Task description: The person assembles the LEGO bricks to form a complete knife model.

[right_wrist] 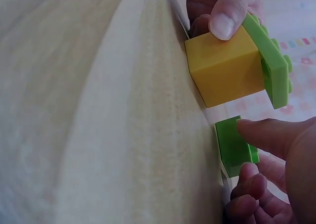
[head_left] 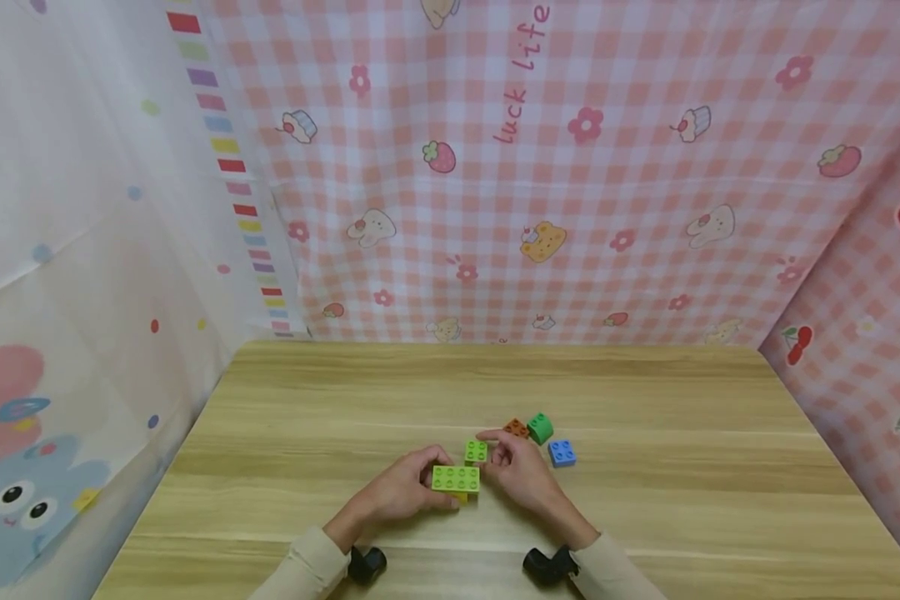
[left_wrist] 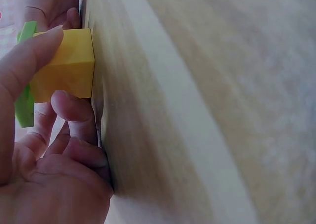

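In the head view my left hand (head_left: 407,486) grips a yellow block (right_wrist: 227,68) with a flat light-green eight-stud plate (head_left: 456,478) on top. The left thumb presses one side of the yellow block, which is at the table surface. Just beyond it, a small light-green four-stud brick (head_left: 476,451) stands on the table. My right hand (head_left: 523,473) pinches this small brick, its thumb (right_wrist: 266,133) on one face and the index finger reaching round the far side. The other right fingers are curled beside it in the right wrist view.
Behind and right of my right hand lie a brown brick (head_left: 516,427), a green rounded brick (head_left: 541,428) and a blue four-stud brick (head_left: 562,452). The brown one is partly hidden by the hand. A pink checked cloth (head_left: 495,192) hangs at the wooden table's (head_left: 330,392) back edge.
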{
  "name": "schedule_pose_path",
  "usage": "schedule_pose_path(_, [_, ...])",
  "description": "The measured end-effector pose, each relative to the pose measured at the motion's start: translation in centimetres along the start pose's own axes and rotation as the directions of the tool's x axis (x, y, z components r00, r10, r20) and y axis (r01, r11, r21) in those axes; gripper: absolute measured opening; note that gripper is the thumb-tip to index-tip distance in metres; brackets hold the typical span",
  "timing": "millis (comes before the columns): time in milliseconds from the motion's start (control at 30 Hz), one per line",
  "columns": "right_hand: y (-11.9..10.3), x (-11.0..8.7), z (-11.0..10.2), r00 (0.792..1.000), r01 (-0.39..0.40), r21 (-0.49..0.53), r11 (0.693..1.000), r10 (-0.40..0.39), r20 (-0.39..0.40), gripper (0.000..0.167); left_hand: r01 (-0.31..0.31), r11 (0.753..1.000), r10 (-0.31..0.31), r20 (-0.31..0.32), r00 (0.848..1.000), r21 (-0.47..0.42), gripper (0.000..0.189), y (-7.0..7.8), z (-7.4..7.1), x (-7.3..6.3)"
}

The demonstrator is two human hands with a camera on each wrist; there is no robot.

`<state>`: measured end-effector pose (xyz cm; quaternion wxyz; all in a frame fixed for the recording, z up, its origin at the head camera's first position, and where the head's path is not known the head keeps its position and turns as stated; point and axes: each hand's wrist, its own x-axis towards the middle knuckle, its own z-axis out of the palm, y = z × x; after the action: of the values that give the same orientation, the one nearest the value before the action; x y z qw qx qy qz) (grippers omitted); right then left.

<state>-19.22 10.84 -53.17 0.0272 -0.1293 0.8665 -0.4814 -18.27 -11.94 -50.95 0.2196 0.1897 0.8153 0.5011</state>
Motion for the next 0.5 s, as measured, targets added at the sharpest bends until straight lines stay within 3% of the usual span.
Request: schedule_pose_path(500, [-0.29, -0.16, 0.00, 1.000, -0.015, -0.014, 1.000, 0.015, -0.002, 0.035, 0.016, 0.999, -0.015, -0.010, 1.000, 0.028, 0.035, -0.19, 0.06, 0.00])
